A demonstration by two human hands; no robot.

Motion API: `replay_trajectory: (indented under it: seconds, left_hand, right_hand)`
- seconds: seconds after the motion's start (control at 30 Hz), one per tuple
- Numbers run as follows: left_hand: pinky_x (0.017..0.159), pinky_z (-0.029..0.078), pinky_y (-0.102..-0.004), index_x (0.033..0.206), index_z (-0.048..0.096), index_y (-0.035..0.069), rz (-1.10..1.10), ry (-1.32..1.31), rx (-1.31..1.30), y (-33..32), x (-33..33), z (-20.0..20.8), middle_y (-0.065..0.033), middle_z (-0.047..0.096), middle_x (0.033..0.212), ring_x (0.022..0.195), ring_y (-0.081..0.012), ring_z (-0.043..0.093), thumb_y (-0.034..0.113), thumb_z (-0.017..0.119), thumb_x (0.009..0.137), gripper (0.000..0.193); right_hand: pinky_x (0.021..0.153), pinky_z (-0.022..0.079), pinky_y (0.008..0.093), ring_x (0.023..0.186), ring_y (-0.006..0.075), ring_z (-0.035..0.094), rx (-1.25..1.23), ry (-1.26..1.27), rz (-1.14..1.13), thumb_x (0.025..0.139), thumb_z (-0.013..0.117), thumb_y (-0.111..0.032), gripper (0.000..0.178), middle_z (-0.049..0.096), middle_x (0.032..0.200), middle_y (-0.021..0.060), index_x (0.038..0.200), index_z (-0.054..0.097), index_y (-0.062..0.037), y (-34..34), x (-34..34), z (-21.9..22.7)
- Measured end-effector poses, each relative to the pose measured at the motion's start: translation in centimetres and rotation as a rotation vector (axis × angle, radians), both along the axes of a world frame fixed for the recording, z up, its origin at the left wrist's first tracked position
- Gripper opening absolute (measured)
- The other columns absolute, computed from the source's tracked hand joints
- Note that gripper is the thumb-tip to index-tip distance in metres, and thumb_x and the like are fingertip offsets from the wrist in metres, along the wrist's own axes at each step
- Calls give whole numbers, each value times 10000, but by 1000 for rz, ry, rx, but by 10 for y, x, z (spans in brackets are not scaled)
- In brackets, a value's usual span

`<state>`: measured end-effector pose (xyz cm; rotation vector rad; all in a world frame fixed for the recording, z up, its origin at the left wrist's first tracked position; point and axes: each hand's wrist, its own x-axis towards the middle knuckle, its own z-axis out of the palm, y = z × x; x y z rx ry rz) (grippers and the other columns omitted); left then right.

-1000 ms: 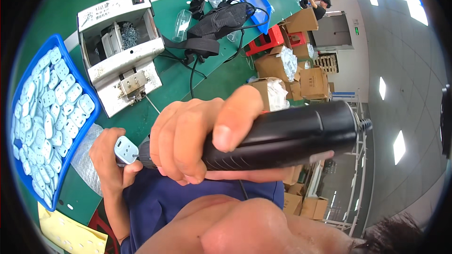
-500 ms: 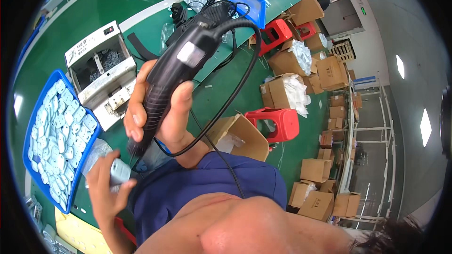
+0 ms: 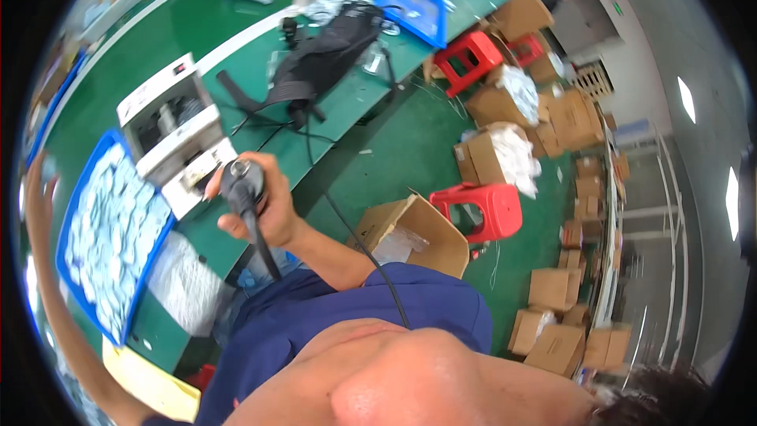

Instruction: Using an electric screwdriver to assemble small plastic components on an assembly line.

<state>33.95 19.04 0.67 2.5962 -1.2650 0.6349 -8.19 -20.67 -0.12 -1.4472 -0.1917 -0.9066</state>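
Note:
A black corded electric screwdriver (image 3: 243,181) is in my right hand (image 3: 272,201), its cable end turned up toward me. My fingers are wrapped round its body, beside a white screw feeder (image 3: 177,146) with small metal screws in its hopper. At the far left my left hand (image 3: 41,181) reaches out past a blue tray (image 3: 69,284). Its fingers are smeared and close to the rim, so I cannot make out whether anything is in them. Light-blue plastic pieces (image 3: 110,237) fill the tray.
Clear plastic bags (image 3: 189,284) lie by the tray, a yellow tray (image 3: 150,383) nearer me. A black bag (image 3: 331,51) and another blue tray (image 3: 412,8) are farther along the green table. An open carton (image 3: 418,233) and a red stool (image 3: 481,213) stand to the right.
My left hand has swung outward to the far left, away from the screwdriver; the light-blue piece it held no longer shows. My right hand has lowered and turned the screwdriver.

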Motion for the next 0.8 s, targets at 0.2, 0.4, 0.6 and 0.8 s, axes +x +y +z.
replay_trajectory:
  seconds: [0.2,0.4,0.6,0.8]
  left_hand:
    - [997,442,-394,1177,607,79,184,-145,204,-78,-19,-7,-125,602,1237,1171,-323,535,-45,637,695,499]
    - [961,434,-399,1108,620,68,199,85,-20,-96,-102,29,-106,604,1171,1133,-300,545,70,651,785,325]
    - [905,446,-356,1114,597,9,153,189,-331,-70,-261,86,-107,609,1047,1023,-253,578,133,686,830,323]
    - [1065,357,-378,1211,579,52,233,305,-292,14,-292,45,-128,526,1329,1267,-292,480,74,647,832,386]
  right_hand:
    - [689,531,329,694,211,628,234,75,77,857,640,-99,606,630,904,151,1302,243,7,9,-14,16]
    - [528,517,302,528,165,560,143,129,39,835,611,-99,623,590,753,122,1310,220,-2,7,-9,19]
    - [515,494,276,520,138,545,10,268,61,816,591,25,613,569,738,93,1316,236,24,19,-4,26]
    - [562,479,256,629,136,615,-84,465,132,821,650,11,622,649,810,113,1320,280,-12,78,24,79]
